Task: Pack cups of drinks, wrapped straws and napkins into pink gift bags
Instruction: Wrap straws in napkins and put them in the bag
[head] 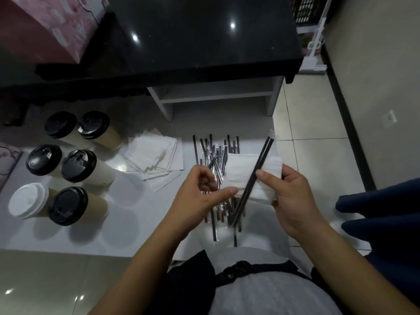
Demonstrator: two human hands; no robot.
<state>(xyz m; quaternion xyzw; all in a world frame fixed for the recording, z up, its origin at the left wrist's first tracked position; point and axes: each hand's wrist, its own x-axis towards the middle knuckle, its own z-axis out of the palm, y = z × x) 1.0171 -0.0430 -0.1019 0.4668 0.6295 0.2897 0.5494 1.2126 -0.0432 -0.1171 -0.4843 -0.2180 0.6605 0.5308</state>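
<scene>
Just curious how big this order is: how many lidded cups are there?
6, all at the left, in pairs: back-left cup, back-right cup, middle-left cup, middle-right cup, front-left cup with the white lid, front-right cup. Others may sit beyond the frame.

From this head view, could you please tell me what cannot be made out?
Head view:
Pink gift bag: cut off by the top-left edge.
Cups: lids hide the drinks.
Straw pile: partly behind the napkin and the left hand; count unclear.
Whether the left hand pinches the napkin is unclear.
Fingers of the right hand: hidden behind the napkin.
</scene>
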